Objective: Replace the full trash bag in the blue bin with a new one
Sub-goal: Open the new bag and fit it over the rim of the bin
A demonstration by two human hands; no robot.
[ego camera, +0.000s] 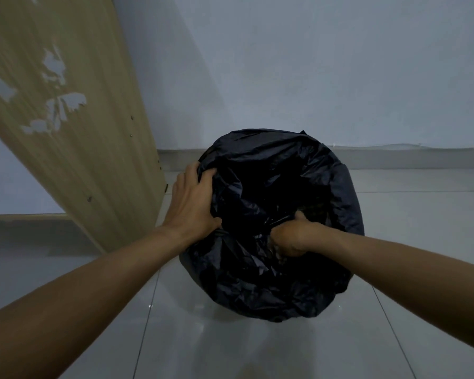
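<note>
You look to be gathering the black bag (271, 173) on the floor (257, 351): left grip (195, 203) clutches its rim at nine o'clock, right grip (293, 236) bunches plastic near centre. Next, draw the edges together.

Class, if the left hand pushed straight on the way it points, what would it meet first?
The black trash bag: the left hand grips its edge, so it would probably just press deeper into the plastic.

Two arms in shot here, both bare from the frame's lower edge all the way to the wrist. The left hand (192, 202) is bare, tendons showing across its back. The right hand (292, 237) is bare too, fingers partly hidden.
</note>
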